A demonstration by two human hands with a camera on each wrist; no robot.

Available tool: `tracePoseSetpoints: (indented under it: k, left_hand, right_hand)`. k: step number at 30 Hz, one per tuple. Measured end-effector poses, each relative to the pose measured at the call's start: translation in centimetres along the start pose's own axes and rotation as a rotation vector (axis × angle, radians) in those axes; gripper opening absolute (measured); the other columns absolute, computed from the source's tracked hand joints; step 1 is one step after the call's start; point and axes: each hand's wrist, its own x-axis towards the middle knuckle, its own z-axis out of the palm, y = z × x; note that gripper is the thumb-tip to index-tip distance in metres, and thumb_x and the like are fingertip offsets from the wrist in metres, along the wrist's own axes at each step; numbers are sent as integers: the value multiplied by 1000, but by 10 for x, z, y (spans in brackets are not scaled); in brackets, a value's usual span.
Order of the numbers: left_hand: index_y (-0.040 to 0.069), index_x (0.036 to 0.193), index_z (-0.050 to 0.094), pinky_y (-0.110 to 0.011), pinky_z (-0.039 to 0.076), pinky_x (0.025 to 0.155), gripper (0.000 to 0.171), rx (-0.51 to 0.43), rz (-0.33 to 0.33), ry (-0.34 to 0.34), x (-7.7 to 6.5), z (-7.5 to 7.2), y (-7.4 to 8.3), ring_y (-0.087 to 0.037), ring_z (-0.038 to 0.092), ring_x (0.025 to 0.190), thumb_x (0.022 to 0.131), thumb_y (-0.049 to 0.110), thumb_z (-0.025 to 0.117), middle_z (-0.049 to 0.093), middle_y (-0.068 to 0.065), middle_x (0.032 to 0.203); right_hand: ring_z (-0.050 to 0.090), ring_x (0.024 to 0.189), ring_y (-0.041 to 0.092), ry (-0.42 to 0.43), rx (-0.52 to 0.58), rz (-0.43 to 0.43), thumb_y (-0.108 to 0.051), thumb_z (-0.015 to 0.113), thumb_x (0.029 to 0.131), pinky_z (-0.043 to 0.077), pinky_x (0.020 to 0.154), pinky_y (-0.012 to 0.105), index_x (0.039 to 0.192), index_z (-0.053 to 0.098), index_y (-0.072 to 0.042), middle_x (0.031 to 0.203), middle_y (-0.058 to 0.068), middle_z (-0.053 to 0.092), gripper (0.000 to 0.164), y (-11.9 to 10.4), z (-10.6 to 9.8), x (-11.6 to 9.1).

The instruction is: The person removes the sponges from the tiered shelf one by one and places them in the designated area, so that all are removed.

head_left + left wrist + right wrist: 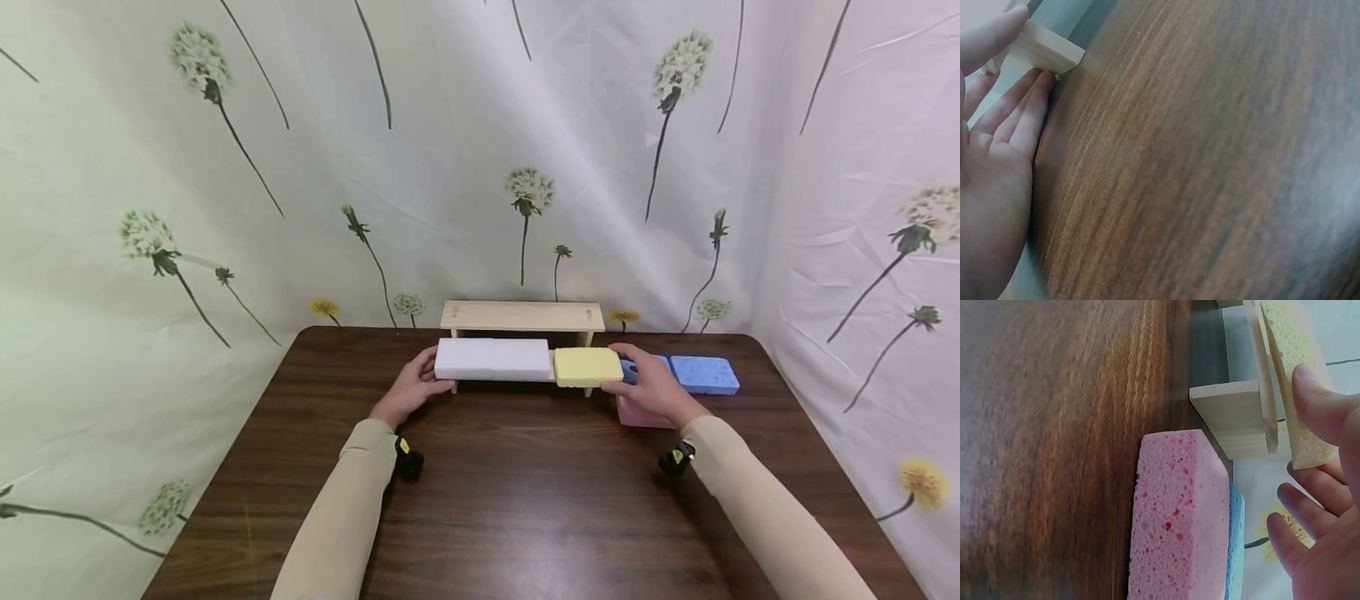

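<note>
Two white sponge-like blocks (492, 360) lie end to end along the lower step of a small wooden shelf (522, 317). My left hand (411, 387) touches their left end; its fingers (1022, 115) stretch out beside the shelf's wooden end (1054, 53), with the thumb apart from them. My right hand (651, 385) pinches the right end of a yellow sponge (588, 367) between thumb and fingers. That sponge sits just right of the white blocks. In the right wrist view it tilts over the shelf's board (1262, 381), its near end overhanging.
A pink sponge (1169, 512) lies on the brown table (510, 500) below my right hand. Two blue sponges are behind it, the right one (705, 375) in plain view and the other partly covered by the hand. A flower-printed curtain (450, 208) hangs behind the table.
</note>
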Motion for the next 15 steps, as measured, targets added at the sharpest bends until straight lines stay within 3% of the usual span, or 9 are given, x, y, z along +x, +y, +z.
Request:
tracePoseSetpoints:
  k: [9, 15]
  left_hand:
    - [2, 165, 27, -46, 42, 117, 85, 0, 18, 13, 0, 1, -7, -40, 47, 144, 94, -2, 75, 44, -26, 159]
    - [1, 163, 31, -47, 43, 116, 83, 13, 28, 17, 0, 1, -6, -40, 50, 142, 94, -1, 76, 48, -26, 156]
  right_hand:
    - [55, 133, 48, 0, -1, 12, -29, 85, 91, 47, 108, 65, 152, 48, 0, 150, 26, 55, 77, -1, -3, -7]
    - [53, 135, 46, -5, -15, 14, -34, 84, 92, 45, 109, 66, 152, 48, -2, 151, 24, 54, 77, 3, -6, -11]
